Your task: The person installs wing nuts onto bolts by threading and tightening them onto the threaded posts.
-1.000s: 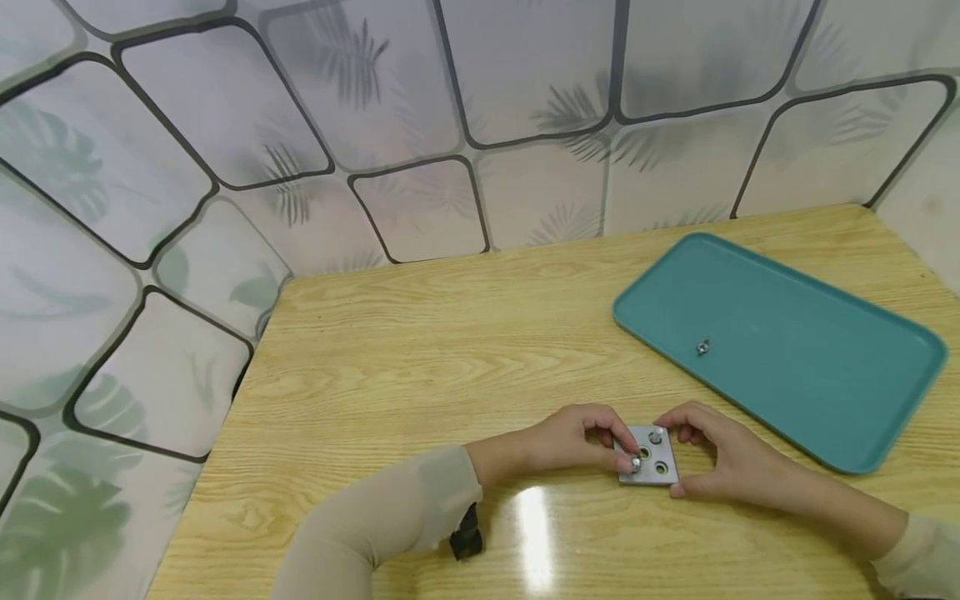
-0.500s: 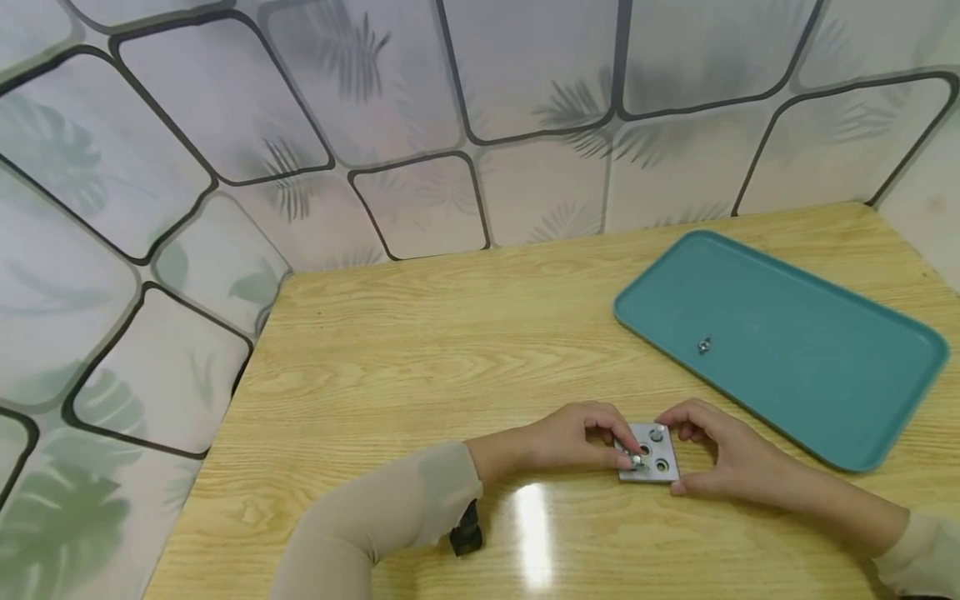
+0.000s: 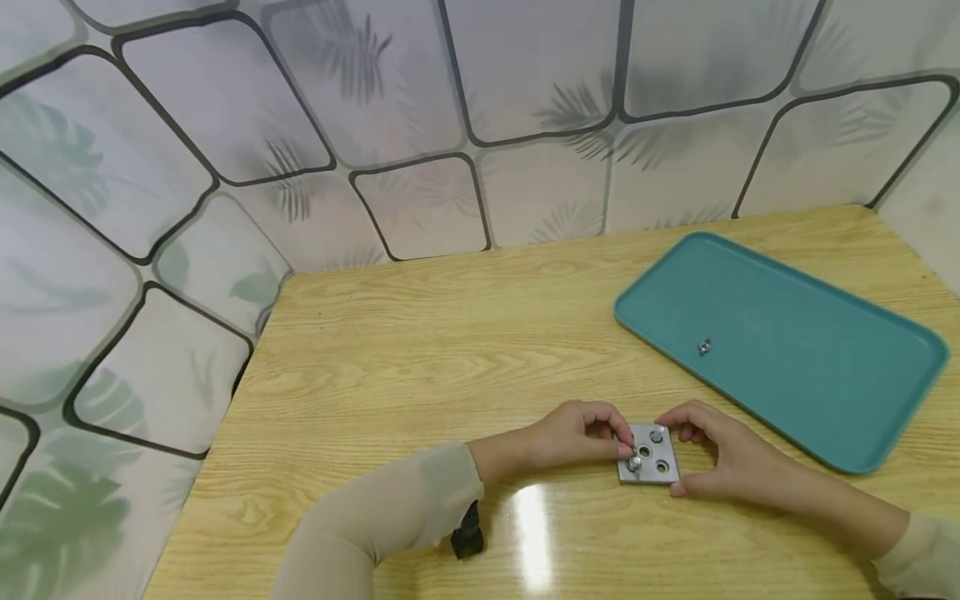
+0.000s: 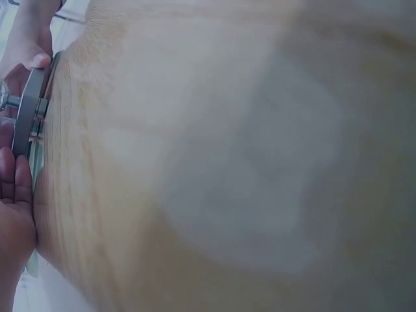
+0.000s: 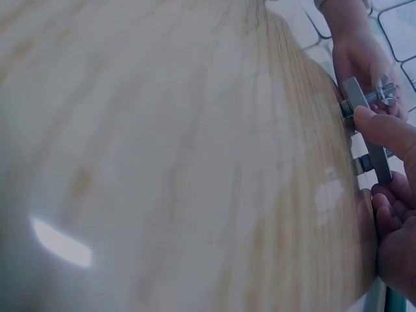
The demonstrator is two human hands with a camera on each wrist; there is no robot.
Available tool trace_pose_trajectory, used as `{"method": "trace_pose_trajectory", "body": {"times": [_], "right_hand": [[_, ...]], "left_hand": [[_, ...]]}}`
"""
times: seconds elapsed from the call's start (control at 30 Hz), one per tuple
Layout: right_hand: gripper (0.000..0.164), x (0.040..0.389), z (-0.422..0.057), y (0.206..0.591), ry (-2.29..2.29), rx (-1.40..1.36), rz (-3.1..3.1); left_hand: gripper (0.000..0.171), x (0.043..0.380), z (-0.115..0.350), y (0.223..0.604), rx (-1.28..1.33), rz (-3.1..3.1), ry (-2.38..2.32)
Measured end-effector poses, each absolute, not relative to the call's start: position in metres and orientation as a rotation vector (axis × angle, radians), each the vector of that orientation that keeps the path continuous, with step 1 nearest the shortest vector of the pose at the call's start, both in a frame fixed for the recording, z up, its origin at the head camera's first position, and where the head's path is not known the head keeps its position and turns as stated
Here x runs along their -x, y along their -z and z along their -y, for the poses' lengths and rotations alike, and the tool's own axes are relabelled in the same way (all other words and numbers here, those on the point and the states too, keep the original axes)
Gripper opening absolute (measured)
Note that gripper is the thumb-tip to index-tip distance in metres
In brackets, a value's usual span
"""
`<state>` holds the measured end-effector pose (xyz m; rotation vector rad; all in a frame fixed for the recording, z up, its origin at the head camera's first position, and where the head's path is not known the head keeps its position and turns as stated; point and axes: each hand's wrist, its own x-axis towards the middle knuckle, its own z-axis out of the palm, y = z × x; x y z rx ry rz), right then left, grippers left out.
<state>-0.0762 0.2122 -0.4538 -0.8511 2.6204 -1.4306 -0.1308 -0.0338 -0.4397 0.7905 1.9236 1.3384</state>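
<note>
A small square metal plate (image 3: 647,477) with round holes is held level just above the table. My right hand (image 3: 738,461) grips its right side between thumb and fingers. At the near left corner a wing nut (image 3: 634,463) sits on a bolt, its wings plain in the right wrist view. My left hand (image 3: 573,435) pinches at that wing nut with thumb and index finger. Another bolt (image 3: 657,436) stands up through the far right corner. Bolt heads (image 5: 359,164) stick out under the plate. The left fingertips' exact contact is partly hidden.
A teal tray (image 3: 795,350) lies at the right, close behind my right hand. On it rests another wing nut (image 3: 704,346). The wooden table (image 3: 420,350) runs back to a patterned curtain-like wall (image 3: 540,192). A black strap piece (image 3: 467,533) hangs at the left wrist.
My left thumb and index finger have shifted slightly away from me around the wing nut, whose wings have turned. The right hand and the plate stay put.
</note>
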Motion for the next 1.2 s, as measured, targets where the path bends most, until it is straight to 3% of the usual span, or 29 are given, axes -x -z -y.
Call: {"method": "trace_pose_trajectory", "body": {"times": [0.4, 0.7, 1.2], "right_hand": [[0.061, 0.0760, -0.2131, 0.4537, 1.438, 0.854, -2.607], [0.061, 0.0756, -0.2122, 0.4533, 1.419, 0.832, -2.616], [0.061, 0.0760, -0.2118, 0.4525, 1.404, 0.820, -2.622]], "left_hand": [[0.025, 0.1357, 0.0367, 0.4402, -1.062, -1.874, -1.244], [0.023, 0.1362, 0.0387, 0.4401, -1.160, -1.919, -1.188], [0.010, 0.1306, 0.0355, 0.4382, -0.828, -1.971, -1.274]]}}
